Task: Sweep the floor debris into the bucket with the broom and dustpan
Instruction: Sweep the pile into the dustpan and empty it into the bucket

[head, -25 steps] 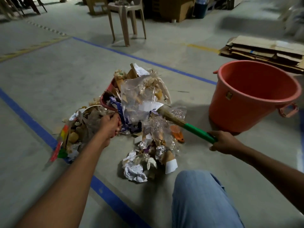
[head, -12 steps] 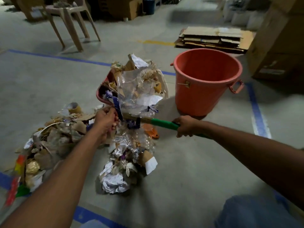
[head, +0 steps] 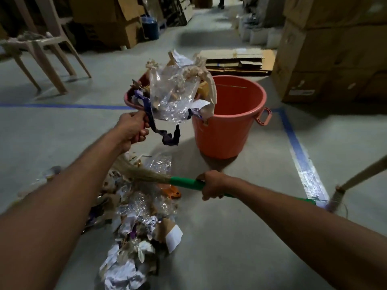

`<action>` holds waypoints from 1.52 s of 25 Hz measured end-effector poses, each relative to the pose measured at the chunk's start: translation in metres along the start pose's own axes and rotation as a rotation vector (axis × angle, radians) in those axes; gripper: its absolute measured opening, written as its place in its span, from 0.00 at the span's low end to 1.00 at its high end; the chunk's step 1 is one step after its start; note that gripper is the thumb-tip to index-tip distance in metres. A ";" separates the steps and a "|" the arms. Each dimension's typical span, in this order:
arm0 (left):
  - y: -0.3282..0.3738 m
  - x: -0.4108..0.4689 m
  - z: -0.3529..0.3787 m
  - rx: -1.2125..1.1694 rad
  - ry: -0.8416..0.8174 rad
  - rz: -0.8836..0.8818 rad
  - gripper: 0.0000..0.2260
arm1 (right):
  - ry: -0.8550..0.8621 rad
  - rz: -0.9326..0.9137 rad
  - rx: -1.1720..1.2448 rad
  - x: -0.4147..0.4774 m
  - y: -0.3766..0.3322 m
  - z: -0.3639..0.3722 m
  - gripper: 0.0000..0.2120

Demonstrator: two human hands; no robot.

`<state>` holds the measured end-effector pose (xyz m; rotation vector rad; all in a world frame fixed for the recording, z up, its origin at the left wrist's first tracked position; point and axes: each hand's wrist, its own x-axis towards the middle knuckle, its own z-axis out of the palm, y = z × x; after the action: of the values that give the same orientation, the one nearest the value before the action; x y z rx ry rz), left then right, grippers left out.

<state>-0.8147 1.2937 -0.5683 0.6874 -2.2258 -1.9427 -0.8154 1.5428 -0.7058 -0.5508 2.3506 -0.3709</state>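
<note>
My left hand (head: 133, 128) grips the handle of a red dustpan (head: 130, 99) raised off the floor, just left of the orange bucket (head: 230, 122). The pan is heaped with clear plastic, paper and cardboard scraps (head: 178, 91), and a purple strip dangles below it. Part of the load overlaps the bucket's left rim. My right hand (head: 211, 184) holds the green handle of the broom (head: 186, 183); its straw bristles lie across the debris pile (head: 136, 216) on the floor beneath my left arm.
A plastic chair (head: 48, 51) stands at the far left. Flattened cardboard (head: 236, 61) lies behind the bucket, and stacked boxes (head: 335, 49) rise at the right. Blue tape lines (head: 293, 143) cross the concrete floor. Another broom's brush (head: 337, 195) rests on the floor at the right edge.
My left hand has lifted the loaded dustpan off the floor and carried it toward the bucket's left rim. My right hand still holds the broom low over the pile.
</note>
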 end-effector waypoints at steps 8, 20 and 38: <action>0.085 0.082 0.114 0.320 -0.208 -0.136 0.15 | 0.044 -0.033 0.022 -0.004 0.008 0.002 0.21; 0.109 0.112 0.251 1.247 -0.097 0.273 0.13 | 0.067 -0.078 0.048 -0.013 0.029 0.009 0.22; 0.067 0.067 0.147 1.691 0.270 1.106 0.11 | 0.114 -0.076 -0.042 -0.012 -0.008 0.006 0.21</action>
<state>-0.9457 1.4062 -0.5441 -0.2986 -2.5483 0.6357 -0.8008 1.5411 -0.6999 -0.6565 2.4567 -0.3983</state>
